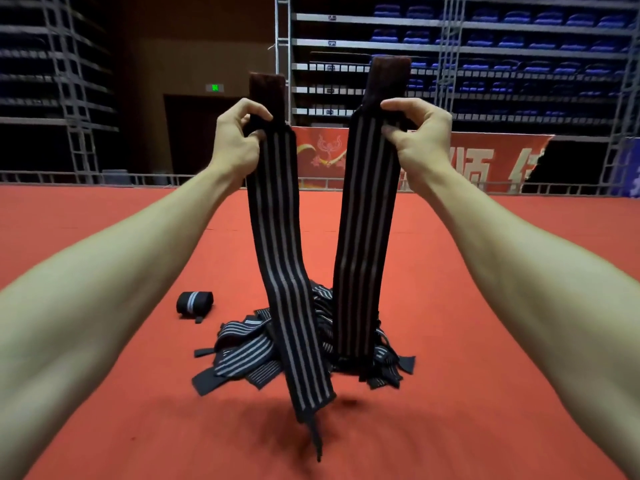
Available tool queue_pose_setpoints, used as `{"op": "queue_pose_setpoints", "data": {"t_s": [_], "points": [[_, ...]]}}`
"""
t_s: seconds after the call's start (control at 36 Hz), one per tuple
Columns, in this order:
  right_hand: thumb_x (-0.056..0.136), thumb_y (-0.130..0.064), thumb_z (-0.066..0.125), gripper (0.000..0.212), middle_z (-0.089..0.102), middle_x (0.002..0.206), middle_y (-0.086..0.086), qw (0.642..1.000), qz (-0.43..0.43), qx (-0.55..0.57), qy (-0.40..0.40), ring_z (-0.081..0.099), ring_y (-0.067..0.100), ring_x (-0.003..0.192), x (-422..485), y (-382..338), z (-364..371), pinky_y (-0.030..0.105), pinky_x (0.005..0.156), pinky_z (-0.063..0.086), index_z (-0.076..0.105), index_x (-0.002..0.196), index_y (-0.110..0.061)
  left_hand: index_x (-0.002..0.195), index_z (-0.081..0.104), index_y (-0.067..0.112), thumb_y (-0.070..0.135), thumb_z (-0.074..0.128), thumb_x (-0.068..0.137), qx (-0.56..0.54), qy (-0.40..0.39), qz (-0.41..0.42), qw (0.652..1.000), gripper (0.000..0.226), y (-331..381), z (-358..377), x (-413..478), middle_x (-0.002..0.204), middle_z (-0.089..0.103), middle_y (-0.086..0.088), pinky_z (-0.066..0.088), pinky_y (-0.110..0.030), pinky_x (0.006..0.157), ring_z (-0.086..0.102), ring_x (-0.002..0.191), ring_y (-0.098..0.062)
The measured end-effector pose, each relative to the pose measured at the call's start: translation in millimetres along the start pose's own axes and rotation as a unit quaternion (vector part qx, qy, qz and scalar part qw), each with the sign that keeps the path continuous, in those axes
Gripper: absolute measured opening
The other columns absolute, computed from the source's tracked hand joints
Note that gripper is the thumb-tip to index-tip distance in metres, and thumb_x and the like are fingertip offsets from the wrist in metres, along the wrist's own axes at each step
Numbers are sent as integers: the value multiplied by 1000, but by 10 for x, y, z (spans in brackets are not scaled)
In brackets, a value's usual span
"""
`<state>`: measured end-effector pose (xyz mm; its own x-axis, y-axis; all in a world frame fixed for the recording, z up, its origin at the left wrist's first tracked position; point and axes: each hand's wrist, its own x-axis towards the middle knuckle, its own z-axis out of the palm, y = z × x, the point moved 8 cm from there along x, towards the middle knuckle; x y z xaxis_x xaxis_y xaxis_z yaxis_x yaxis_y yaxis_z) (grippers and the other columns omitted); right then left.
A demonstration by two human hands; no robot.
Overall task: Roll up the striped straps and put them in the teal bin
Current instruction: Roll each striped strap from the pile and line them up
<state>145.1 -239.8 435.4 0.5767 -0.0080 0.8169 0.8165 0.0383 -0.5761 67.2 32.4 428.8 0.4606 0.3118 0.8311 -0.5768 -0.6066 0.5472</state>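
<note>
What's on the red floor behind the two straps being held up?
A heap of loose striped straps. The left raised strap and the right raised strap hide its middle. A rolled strap lies apart, left of the heap.

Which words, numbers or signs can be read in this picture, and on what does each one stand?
Red banner: large pale characters, partly hidden, not surely readable.
Green lit sign: too small to read.
Small plates on the seating tiers: too blurred.
Striped straps: no text seen.
</note>
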Motion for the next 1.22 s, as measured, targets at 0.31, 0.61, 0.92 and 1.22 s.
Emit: {"op": "queue_pose_setpoints", "data": {"t_s": [0.31,0.61,0.92,1.22], "points": [[81,9,69,31,70,102,-7,999,11,8,-38,64,1,100,-63,-97,20,25,92,55,73,96,-18,96,63,15,-12,51,92,-24,-41,-20,999,29,28,159,-176,96,60,4,49,-14,61,63,91,-5],[77,15,68,39,72,99,-2,995,13,49,-91,68,13,99,-330,46,263,29,90,56,72,89,-21,91,63,18,-16,51,90,-53,-92,-50,993,36,-45,374,-279,83,60,3,47,-15,59,61,64,4],[76,15,68,38,70,92,-10,994,33,37,-94,64,-4,87,-604,271,473,14,79,50,72,88,-20,91,64,22,-15,54,88,-109,-134,-49,984,39,-52,678,-424,86,66,-3,54,-29,74,63,80,-15],[78,11,69,38,69,92,-12,997,38,18,-64,65,4,87,-630,395,427,13,78,50,71,86,-26,94,66,21,-15,49,88,-158,-136,-82,975,41,-144,799,-479,93,65,-2,51,-26,78,62,90,-14]]}}
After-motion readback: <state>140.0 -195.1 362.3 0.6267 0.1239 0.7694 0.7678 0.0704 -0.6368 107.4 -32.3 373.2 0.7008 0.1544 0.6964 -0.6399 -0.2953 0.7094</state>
